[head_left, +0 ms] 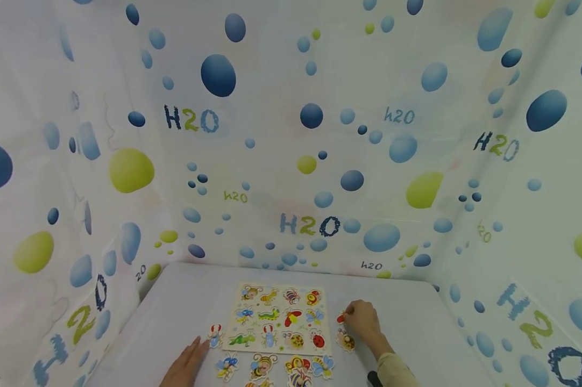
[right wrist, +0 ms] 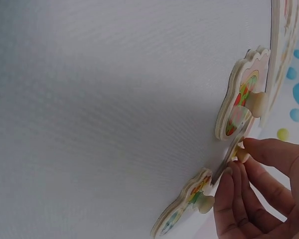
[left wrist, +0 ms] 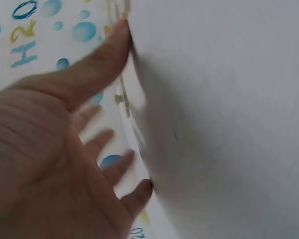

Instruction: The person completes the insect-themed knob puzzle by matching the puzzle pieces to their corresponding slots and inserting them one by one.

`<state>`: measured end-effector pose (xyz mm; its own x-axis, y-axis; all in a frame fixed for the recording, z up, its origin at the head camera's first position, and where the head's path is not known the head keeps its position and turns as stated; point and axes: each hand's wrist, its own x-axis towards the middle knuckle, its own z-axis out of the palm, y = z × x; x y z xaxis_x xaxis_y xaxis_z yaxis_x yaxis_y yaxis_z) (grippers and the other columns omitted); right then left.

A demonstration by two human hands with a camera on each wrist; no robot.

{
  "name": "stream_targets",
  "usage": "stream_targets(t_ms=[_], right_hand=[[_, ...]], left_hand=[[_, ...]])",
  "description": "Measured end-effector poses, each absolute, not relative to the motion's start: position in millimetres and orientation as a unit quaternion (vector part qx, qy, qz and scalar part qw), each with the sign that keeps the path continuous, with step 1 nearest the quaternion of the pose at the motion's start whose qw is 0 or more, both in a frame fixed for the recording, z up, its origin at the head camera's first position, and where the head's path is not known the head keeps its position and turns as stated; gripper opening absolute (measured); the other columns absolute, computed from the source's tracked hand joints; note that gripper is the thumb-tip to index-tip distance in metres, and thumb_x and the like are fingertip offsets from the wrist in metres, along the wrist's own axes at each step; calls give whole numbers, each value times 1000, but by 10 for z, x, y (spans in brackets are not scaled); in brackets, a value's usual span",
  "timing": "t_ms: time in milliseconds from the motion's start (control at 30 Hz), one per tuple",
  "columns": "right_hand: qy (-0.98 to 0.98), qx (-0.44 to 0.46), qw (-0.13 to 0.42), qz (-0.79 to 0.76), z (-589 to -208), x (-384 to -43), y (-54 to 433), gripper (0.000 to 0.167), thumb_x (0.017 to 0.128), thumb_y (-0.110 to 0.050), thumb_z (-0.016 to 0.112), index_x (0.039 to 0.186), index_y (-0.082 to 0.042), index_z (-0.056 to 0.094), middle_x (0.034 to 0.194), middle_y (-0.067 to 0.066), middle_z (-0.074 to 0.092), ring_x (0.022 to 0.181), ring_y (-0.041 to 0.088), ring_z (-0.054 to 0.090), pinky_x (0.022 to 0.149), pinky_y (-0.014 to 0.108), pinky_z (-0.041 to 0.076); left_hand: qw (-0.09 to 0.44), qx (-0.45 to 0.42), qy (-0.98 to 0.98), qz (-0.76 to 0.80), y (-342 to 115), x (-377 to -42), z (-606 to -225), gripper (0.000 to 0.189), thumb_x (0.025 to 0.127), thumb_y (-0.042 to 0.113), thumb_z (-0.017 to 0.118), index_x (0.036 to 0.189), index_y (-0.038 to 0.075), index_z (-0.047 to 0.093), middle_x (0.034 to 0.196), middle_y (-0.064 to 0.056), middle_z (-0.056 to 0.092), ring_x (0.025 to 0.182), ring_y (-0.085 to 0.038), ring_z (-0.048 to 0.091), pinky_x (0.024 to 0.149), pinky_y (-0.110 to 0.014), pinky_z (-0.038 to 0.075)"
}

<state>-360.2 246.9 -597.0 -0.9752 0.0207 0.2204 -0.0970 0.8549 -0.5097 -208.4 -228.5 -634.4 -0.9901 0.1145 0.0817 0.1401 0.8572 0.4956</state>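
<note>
To the right of the wooden insect puzzle board (head_left: 279, 344), my right hand (head_left: 362, 322) pinches a small wooden knob (right wrist: 242, 155) on a puzzle piece. In the head view a red bit of that piece (head_left: 341, 317) peeks out beside the fingertips; most of it is hidden by the hand. A spotted ladybird piece (head_left: 346, 341) lies just below. My left hand (head_left: 188, 363) rests on the table with fingers extended, holding nothing, close to a blue beetle piece with red horns (head_left: 215, 336). The left wrist view shows this hand (left wrist: 65, 144) with thumb and fingers spread.
Several loose knobbed pieces lie along the board's near edge, among them a blue fly (head_left: 227, 367), a bee (head_left: 263, 367), a spider (head_left: 299, 378) and a blue-winged insect (head_left: 323, 367). A white table (head_left: 184, 301) carries everything. Patterned curtains (head_left: 271, 161) enclose it behind and at both sides.
</note>
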Motion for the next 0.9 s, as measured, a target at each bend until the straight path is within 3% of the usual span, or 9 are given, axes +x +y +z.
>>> stream_targets(t_ms=[100, 200, 400, 600, 767, 900], right_hand=[[-957, 20, 110, 269, -5968, -3598, 2474, 14, 80, -6, 79, 72, -12, 69, 67, -4, 63, 61, 12, 55, 53, 29, 47], [-956, 18, 103, 275, -5948, -3593, 2475, 13, 80, -7, 79, 72, -12, 70, 68, -5, 64, 62, 12, 56, 54, 29, 47], [-954, 16, 98, 284, -5958, -3594, 2468, 11, 80, -7, 79, 73, -11, 71, 70, -3, 65, 63, 14, 56, 54, 30, 48], [-955, 12, 91, 282, -5956, -3596, 2445, 13, 81, -7, 78, 72, -12, 70, 68, -4, 63, 61, 12, 56, 53, 28, 47], [-948, 9, 120, 294, -5861, -3573, 2405, 12, 80, -6, 79, 73, -11, 70, 68, -3, 65, 59, 13, 56, 52, 28, 48], [-939, 22, 116, 322, -5775, -3570, 2304, 9, 83, -8, 79, 78, -10, 72, 70, -4, 65, 61, 12, 56, 53, 27, 48]], left_hand=[[31, -148, -956, -252, -2236, -2123, -6303, 103, 79, 74, 74, 152, 6, 50, 159, -25, 44, 139, -61, 40, 101, -81, 38], [-14, -183, -954, -238, -2177, -2167, -6263, 91, 88, 67, 69, 151, 3, 51, 159, -20, 46, 143, -58, 37, 104, -81, 36], [-72, -180, -948, -251, -2144, -2237, -6223, 86, 91, 55, 71, 152, -1, 49, 159, -20, 46, 147, -55, 32, 111, -77, 32], [-32, -221, -941, -256, -2159, -2264, -6254, 56, 103, 31, 59, 144, -7, 55, 151, -23, 54, 136, -61, 43, 100, -76, 43], [-36, -218, -935, -276, -2138, -2294, -6274, 58, 108, 39, 52, 146, -4, 55, 154, -17, 54, 137, -61, 42, 100, -77, 42], [-35, -215, -944, -248, -2125, -2333, -6242, 59, 106, 43, 55, 145, -1, 57, 152, -16, 55, 139, -55, 45, 108, -68, 42]])
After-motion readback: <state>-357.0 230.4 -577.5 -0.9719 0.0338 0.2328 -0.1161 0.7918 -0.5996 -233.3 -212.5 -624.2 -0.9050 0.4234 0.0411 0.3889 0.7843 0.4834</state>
